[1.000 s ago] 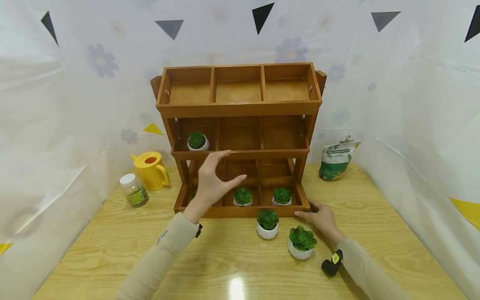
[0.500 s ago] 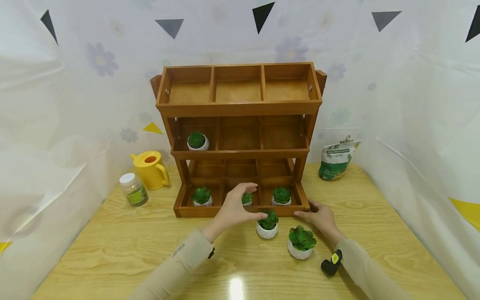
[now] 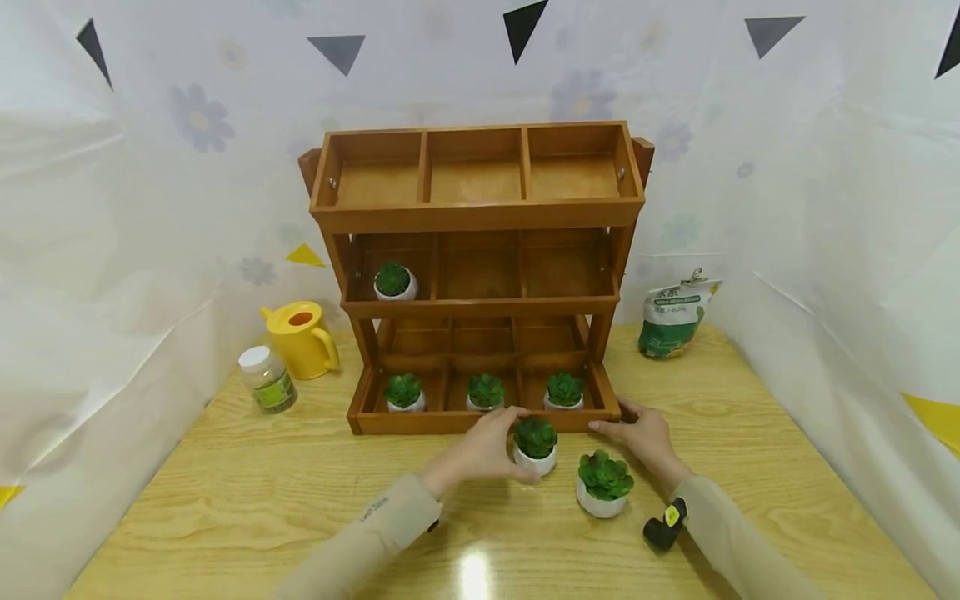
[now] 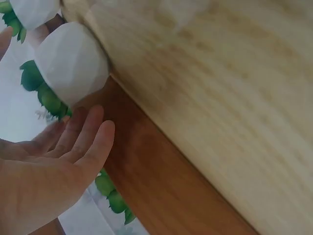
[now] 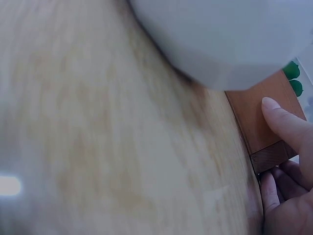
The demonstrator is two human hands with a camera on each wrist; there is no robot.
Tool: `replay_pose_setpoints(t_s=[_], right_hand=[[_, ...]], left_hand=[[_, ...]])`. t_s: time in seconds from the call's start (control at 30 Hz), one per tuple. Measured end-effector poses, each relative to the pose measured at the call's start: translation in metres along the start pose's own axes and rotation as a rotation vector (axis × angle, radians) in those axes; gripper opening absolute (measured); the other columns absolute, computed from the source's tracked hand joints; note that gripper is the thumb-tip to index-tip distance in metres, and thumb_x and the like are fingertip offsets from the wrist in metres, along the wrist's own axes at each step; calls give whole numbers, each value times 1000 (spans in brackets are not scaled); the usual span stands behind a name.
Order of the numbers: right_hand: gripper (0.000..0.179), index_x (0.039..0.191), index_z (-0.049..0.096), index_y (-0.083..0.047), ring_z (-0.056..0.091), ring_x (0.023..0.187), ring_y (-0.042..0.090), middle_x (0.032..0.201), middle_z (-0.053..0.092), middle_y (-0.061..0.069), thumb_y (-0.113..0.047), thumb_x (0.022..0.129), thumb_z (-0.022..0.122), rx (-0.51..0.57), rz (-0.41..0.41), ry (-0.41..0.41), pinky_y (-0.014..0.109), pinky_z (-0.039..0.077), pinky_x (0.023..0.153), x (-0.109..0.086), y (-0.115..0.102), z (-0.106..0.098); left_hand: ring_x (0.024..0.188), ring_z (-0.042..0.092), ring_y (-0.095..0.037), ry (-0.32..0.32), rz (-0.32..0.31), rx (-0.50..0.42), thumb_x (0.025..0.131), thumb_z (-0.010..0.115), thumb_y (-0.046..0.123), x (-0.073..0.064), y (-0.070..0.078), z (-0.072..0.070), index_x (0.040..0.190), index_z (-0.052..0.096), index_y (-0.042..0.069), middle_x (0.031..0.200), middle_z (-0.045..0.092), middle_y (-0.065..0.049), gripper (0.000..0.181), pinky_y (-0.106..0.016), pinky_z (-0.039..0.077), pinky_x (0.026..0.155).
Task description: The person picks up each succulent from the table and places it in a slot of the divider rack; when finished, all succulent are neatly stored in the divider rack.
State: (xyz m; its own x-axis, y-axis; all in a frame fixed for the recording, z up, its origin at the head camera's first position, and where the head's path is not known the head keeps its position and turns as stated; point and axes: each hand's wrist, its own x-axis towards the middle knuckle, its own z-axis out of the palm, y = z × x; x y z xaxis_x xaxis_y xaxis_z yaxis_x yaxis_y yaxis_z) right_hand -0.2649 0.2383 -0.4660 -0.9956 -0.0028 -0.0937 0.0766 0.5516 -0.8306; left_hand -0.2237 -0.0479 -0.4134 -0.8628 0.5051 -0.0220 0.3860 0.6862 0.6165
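Observation:
My left hand point(image 3: 480, 450) curves loosely around the left side of a potted succulent point(image 3: 536, 442), green in a white faceted pot, standing before the shelf. In the left wrist view its fingers point(image 4: 90, 139) reach close to the white pot point(image 4: 73, 61) without closing on it. My right hand point(image 3: 645, 435) holds the front right corner of the brown wooden shelf point(image 3: 480, 218). The right wrist view shows the thumb point(image 5: 283, 122) on the shelf's front board and the other fingers bent around its end. Another potted succulent point(image 3: 602, 485) stands between my hands, nearer me.
Three succulents, one being a middle plant point(image 3: 486, 392), fill the bottom tier; another plant point(image 3: 394, 282) sits middle tier, left. A yellow watering can point(image 3: 303, 342) and lidded jar point(image 3: 268, 382) stand left, a green-white bag point(image 3: 675, 321) right, on the wooden table point(image 3: 225, 500).
My left hand has come down and to the right, from in front of the shelf's left side to the nearest succulent pot. My right hand stays on the shelf corner.

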Motion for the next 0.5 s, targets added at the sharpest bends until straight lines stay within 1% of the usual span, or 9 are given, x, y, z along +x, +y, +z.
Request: replay_pose_setpoints(t_s=[0.1,0.27,0.37,0.5], right_hand=[[97,147,34,-2,31,138,42,149,35,24,-52,76,76,-2,6,2,53,31,110,0,1,0],[97,148,33,-1,32,138,42,149,35,25,-53,77,75,-10,5,1,53,32,110,0,0,0],[97,148,33,-2,32,138,42,149,35,25,-53,77,75,-9,4,-1,52,32,110,0,0,-1],[97,148,33,-1,32,138,42,149,34,25,-52,77,75,-4,8,-4,52,32,110,1,0,-1]], left_hand=[[136,39,-35,-8,-16,6,70,84,45,2,-2,6,146,37,11,148,41,-14,96,-51,41,103],[134,40,-34,-4,-15,7,70,84,44,6,-4,11,145,37,9,147,41,-15,95,-49,43,103],[130,45,-32,2,-12,6,70,83,44,8,-4,12,142,41,10,144,45,-14,90,-46,45,100],[119,55,-26,23,16,14,70,84,42,13,-5,14,137,45,10,134,54,-10,84,-38,50,93]])
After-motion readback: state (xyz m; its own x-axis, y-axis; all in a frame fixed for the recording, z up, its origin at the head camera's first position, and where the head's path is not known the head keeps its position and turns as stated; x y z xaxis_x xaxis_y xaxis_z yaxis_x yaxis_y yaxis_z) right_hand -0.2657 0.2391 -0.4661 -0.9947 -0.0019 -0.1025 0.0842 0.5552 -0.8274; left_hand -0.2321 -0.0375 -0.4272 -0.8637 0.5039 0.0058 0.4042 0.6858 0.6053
